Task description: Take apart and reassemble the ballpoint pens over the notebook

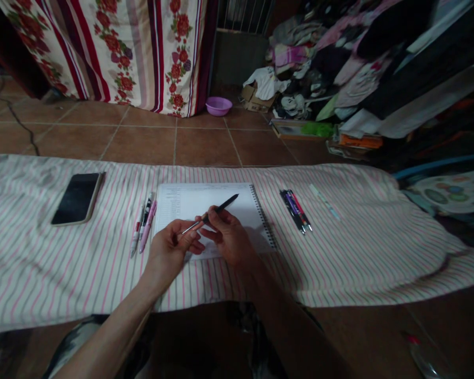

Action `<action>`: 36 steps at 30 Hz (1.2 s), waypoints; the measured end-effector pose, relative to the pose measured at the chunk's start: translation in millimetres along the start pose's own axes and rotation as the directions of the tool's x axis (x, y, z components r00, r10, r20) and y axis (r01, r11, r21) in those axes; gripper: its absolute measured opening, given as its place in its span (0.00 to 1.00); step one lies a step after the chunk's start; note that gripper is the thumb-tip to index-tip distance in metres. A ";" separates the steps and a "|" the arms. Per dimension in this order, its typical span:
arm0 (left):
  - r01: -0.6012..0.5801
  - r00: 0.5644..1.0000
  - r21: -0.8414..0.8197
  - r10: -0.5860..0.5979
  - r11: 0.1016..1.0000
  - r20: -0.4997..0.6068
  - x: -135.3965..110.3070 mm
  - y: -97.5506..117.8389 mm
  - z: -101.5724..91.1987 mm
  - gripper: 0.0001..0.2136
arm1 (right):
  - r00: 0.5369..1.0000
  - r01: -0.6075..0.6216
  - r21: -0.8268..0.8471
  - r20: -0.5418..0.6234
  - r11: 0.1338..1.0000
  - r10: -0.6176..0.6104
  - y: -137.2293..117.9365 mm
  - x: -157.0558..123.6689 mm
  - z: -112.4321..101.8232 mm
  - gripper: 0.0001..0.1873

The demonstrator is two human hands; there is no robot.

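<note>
Above an open spiral notebook is a slim dark pen, tilted with its pointed black end up to the right. My right hand pinches its black part between thumb and fingers. The thin silvery length at its other end is pinched by my left hand; whether the two lengths are joined cannot be made out. Just left of the notebook lie several pens, among them a pink pen. On the right, a small group of dark and purple pens rests on the striped cloth.
The striped cloth covers the low table. A phone lies at left, and a pale pen at far right. Beyond the table are a tiled floor, a purple basin, a floral curtain and piled clothes.
</note>
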State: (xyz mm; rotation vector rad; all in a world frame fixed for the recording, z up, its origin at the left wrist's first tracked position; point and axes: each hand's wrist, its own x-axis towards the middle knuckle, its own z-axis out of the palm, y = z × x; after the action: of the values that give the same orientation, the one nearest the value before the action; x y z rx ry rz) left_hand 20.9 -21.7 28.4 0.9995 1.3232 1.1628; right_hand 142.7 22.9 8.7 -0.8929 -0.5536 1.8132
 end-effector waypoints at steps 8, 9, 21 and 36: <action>-0.405 0.902 0.400 0.432 0.822 0.027 -0.7 -18.3 -3.2 0.10 | 0.999 -0.023 0.052 -0.044 0.998 0.025 3.2 -1.8 -1.9 0.11; -0.442 0.883 0.429 0.467 0.788 0.052 0.2 -19.6 -3.3 0.11 | 0.998 -0.020 0.065 -0.050 0.998 0.024 3.6 -1.7 -2.3 0.11; -0.399 0.912 0.269 0.409 0.877 0.020 0.1 -18.9 7.1 0.13 | 0.994 0.051 0.116 -0.098 0.992 -0.040 5.7 2.8 -2.3 0.09; -0.334 0.930 0.160 0.353 0.929 -0.107 2.4 -26.5 16.7 0.11 | 0.994 0.017 -0.179 -0.108 0.984 -0.037 5.4 -2.7 -2.3 0.10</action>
State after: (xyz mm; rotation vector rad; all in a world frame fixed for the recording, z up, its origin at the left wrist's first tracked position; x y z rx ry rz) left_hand 38.6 -22.4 2.6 1.3139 1.3850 1.4370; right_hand 142.0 18.2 4.3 -1.0947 -0.6614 1.6973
